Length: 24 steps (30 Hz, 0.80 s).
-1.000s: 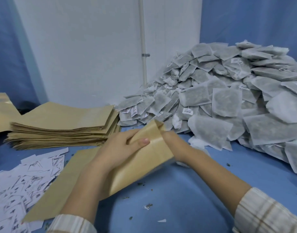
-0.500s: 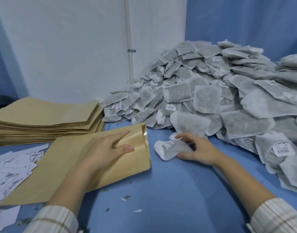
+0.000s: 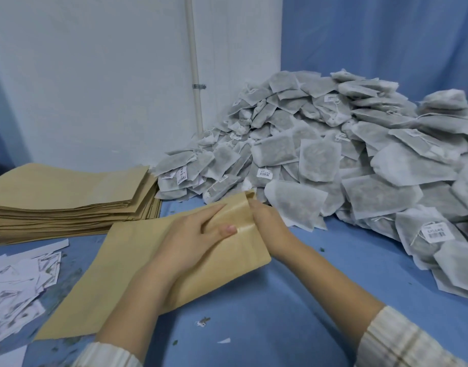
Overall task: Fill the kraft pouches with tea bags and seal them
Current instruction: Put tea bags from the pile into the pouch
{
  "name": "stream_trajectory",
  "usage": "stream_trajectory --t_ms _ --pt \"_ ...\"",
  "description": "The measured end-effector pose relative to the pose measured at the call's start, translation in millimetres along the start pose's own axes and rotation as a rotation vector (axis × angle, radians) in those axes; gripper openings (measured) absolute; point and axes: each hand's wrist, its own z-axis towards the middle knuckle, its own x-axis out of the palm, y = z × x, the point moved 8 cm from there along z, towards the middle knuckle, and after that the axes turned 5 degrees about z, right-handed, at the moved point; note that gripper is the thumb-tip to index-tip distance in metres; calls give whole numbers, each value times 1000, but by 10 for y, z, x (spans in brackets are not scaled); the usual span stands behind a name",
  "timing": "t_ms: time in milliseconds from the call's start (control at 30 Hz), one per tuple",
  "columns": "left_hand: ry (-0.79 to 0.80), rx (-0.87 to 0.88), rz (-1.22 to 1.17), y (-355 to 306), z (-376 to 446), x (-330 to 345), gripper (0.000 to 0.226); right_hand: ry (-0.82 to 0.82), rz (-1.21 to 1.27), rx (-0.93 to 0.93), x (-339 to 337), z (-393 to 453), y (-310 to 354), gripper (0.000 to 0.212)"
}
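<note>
At the far left, loose white paper slips (image 3: 18,282) lie scattered on the blue desk (image 3: 293,300). Behind them sits a stack of flat kraft pouches (image 3: 68,197), its right edge close to the foot of the tea bag pile. In front of the stack, a single kraft pouch (image 3: 137,260) lies slanted across the desk, its open mouth raised toward the pile. The left hand (image 3: 193,234) grips the pouch near that mouth: the fingers lie over the upper face and the thumb presses on the glossy strip just inside the opening. A striped sleeve (image 3: 105,356) covers the left wrist at the bottom edge. Just right of the mouth, the right hand (image 3: 270,221) has its fingers pushed into the opening; the fingertips are hidden inside, so it cannot be told whether they hold anything. Small crumbs and paper scraps (image 3: 202,321) dot the desk below the forearms. To the right, a large heap of white tea bags (image 3: 333,154) with strings and barcode tags rises against the white wall panel (image 3: 95,75) and the blue backdrop (image 3: 386,35), spreading to the right edge.
</note>
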Motion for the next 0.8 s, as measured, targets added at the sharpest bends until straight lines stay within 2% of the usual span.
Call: stream_trajectory --t_ms 67,133,167,200,233,267,300,333,400,467,567,667,733,800 --pt "-47 -31 -68 40 2 -51 54 156 103 44 93 13 -36 33" --pt "-83 -62 -80 95 1 -71 52 274 132 6 84 -46 -54 37" --pt "-94 -78 -54 133 1 -59 52 240 169 -17 0 -63 -44 34" --pt "-104 -96 -19 171 -3 -38 53 130 187 -55 -167 -41 -63 29" --pt "-115 -115 11 214 -8 -14 54 -49 171 -94 -410 -22 -102 23" --pt "-126 -131 32 252 -14 6 54 -256 65 -105 -691 -25 -173 21" --pt "-134 -142 48 282 -18 20 54 -421 -150 -80 -925 -44 -239 26" --pt "-139 -151 64 308 -19 29 55 -503 -412 -31 -1083 -54 -321 37" --pt "-145 -168 83 342 -16 45 56 -491 -796 131 -1233 -37 -603 63" --pt "-149 -183 81 360 -15 62 57 -463 -905 227 -1251 -31 -808 74" --pt "-160 -189 73 368 -19 77 57 -532 -896 180 -1293 -9 -838 73" --pt "-180 -184 45 373 -23 53 55 -650 -838 5 -1348 -50 -678 60" --pt "-190 -179 26 369 -24 30 55 -620 -539 -77 -1327 -76 -649 58" --pt "-199 -176 15 362 -25 9 55 -497 -227 -85 -1253 -58 -629 55"
